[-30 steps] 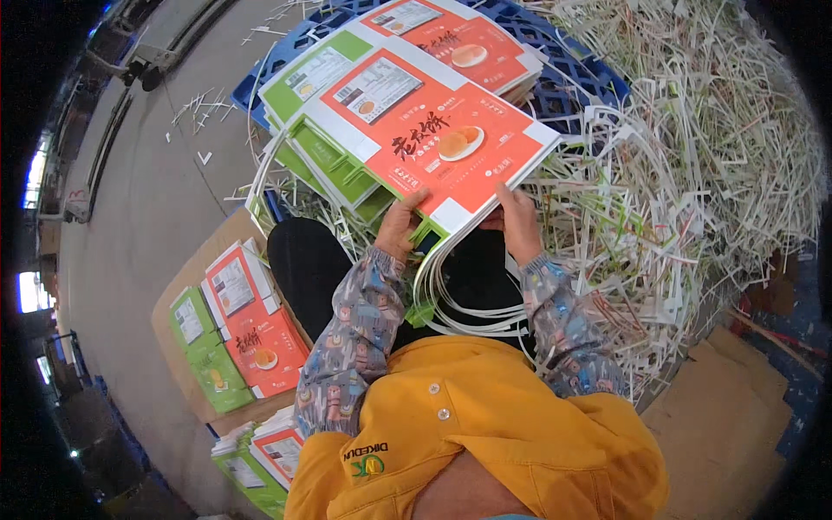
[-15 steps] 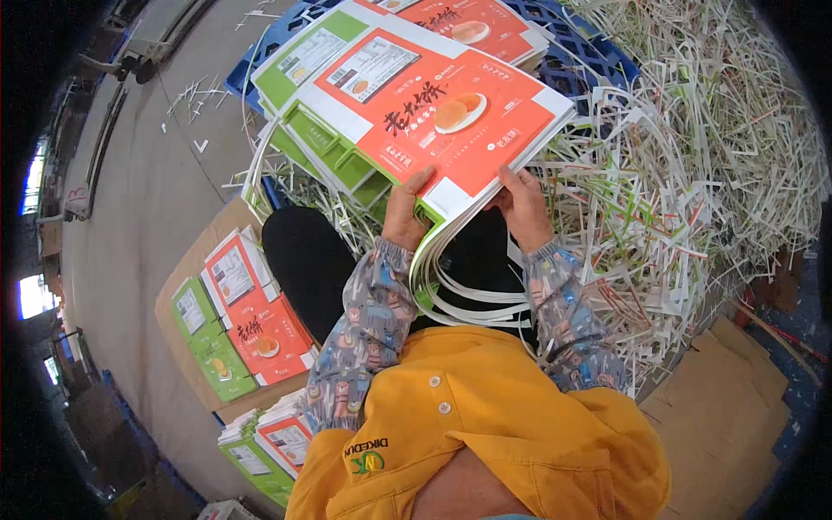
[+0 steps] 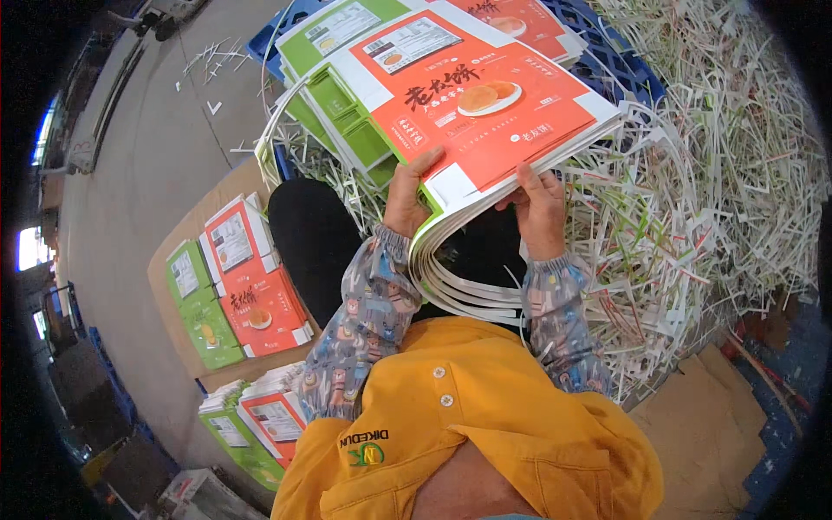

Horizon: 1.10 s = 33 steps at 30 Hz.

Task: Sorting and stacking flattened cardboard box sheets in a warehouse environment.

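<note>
A thick stack of printed cardboard sheets [image 3: 472,95], orange and white with green parts, slants before me above my knees. My left hand [image 3: 413,192] is closed on its near left corner, thumb on top. At the near right edge, my right hand [image 3: 539,206] grips the same stack with its thumb on top and fingers partly hidden beneath. From the near corner, white offcut strips [image 3: 459,290] curl down toward my lap. Cut-out green openings [image 3: 351,121] show along the left side of the sheets.
Beneath the sheets lies a blue plastic pallet [image 3: 637,78]. Shredded paper strips [image 3: 737,156] heap up on the right. To the left, green and orange sheet stacks [image 3: 260,303] lie on brown cardboard [image 3: 178,247], with another stack [image 3: 260,420] nearer. Flattened cardboard [image 3: 693,433] lies at lower right.
The held sheets have shifted a little to the right in view, and the surroundings have shifted slightly too. My right hand has moved slightly rightward along the edge. Both hands keep their hold.
</note>
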### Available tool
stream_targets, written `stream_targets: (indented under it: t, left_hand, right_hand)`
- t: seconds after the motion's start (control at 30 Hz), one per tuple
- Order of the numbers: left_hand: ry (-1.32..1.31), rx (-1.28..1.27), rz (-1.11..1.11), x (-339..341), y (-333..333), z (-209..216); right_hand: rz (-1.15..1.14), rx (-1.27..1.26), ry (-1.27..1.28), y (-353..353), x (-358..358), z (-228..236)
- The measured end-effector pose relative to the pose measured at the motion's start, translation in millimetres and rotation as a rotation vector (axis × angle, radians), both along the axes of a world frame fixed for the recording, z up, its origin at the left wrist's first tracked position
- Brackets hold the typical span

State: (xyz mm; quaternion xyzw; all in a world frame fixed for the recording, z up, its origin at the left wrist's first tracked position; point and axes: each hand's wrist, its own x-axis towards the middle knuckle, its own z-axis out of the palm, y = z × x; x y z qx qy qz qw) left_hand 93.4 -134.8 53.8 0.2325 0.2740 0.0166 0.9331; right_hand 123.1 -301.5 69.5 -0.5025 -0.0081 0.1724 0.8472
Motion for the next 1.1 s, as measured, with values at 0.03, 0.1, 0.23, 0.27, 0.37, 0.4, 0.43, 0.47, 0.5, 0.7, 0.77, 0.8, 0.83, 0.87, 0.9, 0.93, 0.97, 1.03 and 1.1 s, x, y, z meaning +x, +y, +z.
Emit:
stream_targets:
  t: [0.03, 0.1, 0.23, 0.27, 0.37, 0.4, 0.43, 0.47, 0.5, 0.7, 0.77, 0.8, 0.83, 0.87, 0.9, 0.93, 0.97, 1.03, 1.1]
  left_hand:
    - [-0.061, 0.05, 0.025, -1.0, -1.8, 1.0]
    - [-0.085, 0.1, 0.023, 2.4, -0.4, 4.7]
    - [-0.103, 0.261, 0.058, 15.5, -10.6, -10.3]
    - [-0.098, 0.323, 0.068, 18.5, -14.4, -15.2]
    - [-0.042, 0.421, 0.043, 21.3, -20.2, -28.0]
    - [-0.023, 0.487, 0.004, 21.9, -21.7, -31.2]
    - [0.009, 0.545, -0.021, 19.8, -22.2, -26.3]
    - [0.012, 0.543, -0.019, 20.4, -23.1, -29.3]
    - [-0.017, 0.517, 0.032, 22.7, -24.7, -34.5]
    - [-0.03, 0.318, 0.136, 30.7, -25.9, -47.8]
    - [-0.016, 0.26, 0.141, 32.1, -26.2, -48.5]
    - [-0.008, 0.206, 0.136, 33.1, -26.6, -48.7]
    - [0.0, 0.154, 0.13, 33.7, -27.2, -48.4]
    - [0.001, 0.153, 0.133, 33.8, -28.5, -48.1]
    - [-0.009, 0.125, 0.138, 33.9, -30.0, -47.8]
    - [-0.019, 0.097, 0.142, 34.2, -30.2, -48.5]
    - [-0.018, 0.097, 0.145, 34.1, -28.9, -49.4]
    - [0.04, 0.146, 0.129, 33.3, -25.3, -52.5]
    - [0.032, 0.072, 0.183, 35.3, 13.4, -82.5]
  right_hand:
    - [0.039, -0.19, -0.044, -3.3, -0.7, 3.4]
    - [0.045, -0.122, 0.027, 1.0, -1.7, 8.9]
    - [0.147, -0.059, 0.197, 4.1, -9.7, 2.6]
    - [0.165, -0.105, 0.239, 8.3, -13.1, 1.6]
    - [0.186, -0.061, 0.331, 18.7, -22.0, -15.3]
    - [0.189, -0.035, 0.392, 20.8, -25.0, -20.6]
    - [0.201, 0.037, 0.492, 23.7, -29.3, -19.7]
    - [0.203, 0.035, 0.495, 22.5, -29.5, -22.5]
    - [0.198, 0.021, 0.506, 20.8, -29.9, -26.9]
    - [0.185, -0.158, 0.338, 22.4, -30.4, -19.9]
    - [0.207, -0.186, 0.303, 19.5, -28.2, -11.9]
    - [0.228, -0.212, 0.266, 17.5, -27.1, -10.4]
    - [0.223, -0.229, 0.262, 16.6, -26.1, -10.5]
    - [0.226, -0.229, 0.263, 15.0, -25.4, -9.0]
    - [0.239, -0.243, 0.271, 13.3, -24.8, -5.9]
    - [0.252, -0.256, 0.28, 12.9, -24.5, -3.7]
    - [0.229, -0.289, 0.268, 13.2, -26.0, -1.9]
    - [0.269, -0.303, 0.29, 0.0, -27.6, 5.8]
    - [0.325, -0.347, 0.279, -14.3, -33.4, 22.3]
